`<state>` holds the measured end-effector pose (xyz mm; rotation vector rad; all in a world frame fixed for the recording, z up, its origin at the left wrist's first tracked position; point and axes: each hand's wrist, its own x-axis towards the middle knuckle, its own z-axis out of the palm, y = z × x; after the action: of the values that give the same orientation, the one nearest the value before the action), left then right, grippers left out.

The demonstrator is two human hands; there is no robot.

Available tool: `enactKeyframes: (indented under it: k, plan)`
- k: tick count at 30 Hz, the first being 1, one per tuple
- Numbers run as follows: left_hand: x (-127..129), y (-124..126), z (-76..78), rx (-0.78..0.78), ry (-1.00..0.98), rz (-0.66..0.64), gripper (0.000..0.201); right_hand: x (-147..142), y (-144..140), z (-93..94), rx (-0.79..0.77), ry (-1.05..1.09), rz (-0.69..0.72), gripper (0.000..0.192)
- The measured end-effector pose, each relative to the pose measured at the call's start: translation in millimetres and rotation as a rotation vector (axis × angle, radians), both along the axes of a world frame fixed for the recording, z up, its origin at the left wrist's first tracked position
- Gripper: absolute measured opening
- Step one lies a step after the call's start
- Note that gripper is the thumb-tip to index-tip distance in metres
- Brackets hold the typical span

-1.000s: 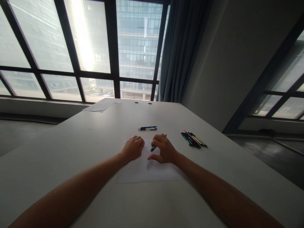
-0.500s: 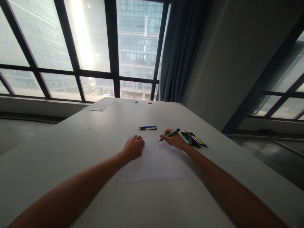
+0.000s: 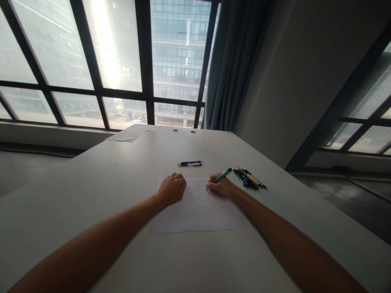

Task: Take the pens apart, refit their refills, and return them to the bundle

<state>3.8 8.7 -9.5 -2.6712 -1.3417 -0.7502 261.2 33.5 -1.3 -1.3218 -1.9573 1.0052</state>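
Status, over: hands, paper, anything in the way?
Left hand resting on the paper. Right hand gripping a green pen at the paper's right side. Paper marked in its upper half. No obstruction seen; pen cluster beside right hand.

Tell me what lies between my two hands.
In the head view, paper with dark scribbles lies between your left hand and right hand.
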Motion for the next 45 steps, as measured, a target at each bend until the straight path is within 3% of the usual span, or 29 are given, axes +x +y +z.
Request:
enactKeyframes:
  k: [8,10,14,17,21,26,30,35,37,40,42,45]
  plan:
    - [0,-1,1.3,-0.010,-0.004,0.002,0.025,1,-1,1.5,-0.016,-0.015,0.037,0.022]
    - [0,-1,1.8,-0.011,0.008,0.003,0.025,-1,-2,4.0,0.004,-0.020,-0.012,0.024]
    - [0,-2,3.0,-0.002,0.029,-0.009,0.026,-6,-4,12.1,0.238,-0.062,-0.184,0.033]
    - [-2,-3,5.8,0.047,-0.016,-0.062,0.028,-15,-8,16.9,0.481,-0.129,-0.183,0.031]
    - [-4,-9,12.5,0.079,-0.040,-0.299,0.045,-28,-16,15.7,0.607,-0.229,-0.143,0.042]
    - [-3,-15,19.2,0.031,0.038,-0.554,0.044,-35,-19,10.0,0.635,-0.248,-0.131,0.037]
    - [-1,-16,19.7,0.015,0.032,-0.582,0.039,-35,-22,11.3,0.618,-0.195,-0.085,0.038]
    - [-2,-14,16.7,0.014,-0.008,-0.624,0.034,-46,-31,16.0,0.486,0.068,0.047,0.043]
    - [-3,-14,14.8,-0.005,-0.030,-0.617,0.037,-49,-29,19.8,0.424,0.203,-0.013,0.040]
    - [-3,-12,11.2,-0.018,-0.067,-0.551,0.047,-36,-14,30.9,0.387,0.379,-0.223,0.042]
    - [-3,-10,8.9,-0.002,-0.073,-0.469,0.045,-9,0,39.9,0.418,0.382,-0.352,0.049]
    - [-3,-7,7.0,0.040,-0.069,-0.332,0.034,54,18,46.4,0.503,0.161,-0.560,0.066]
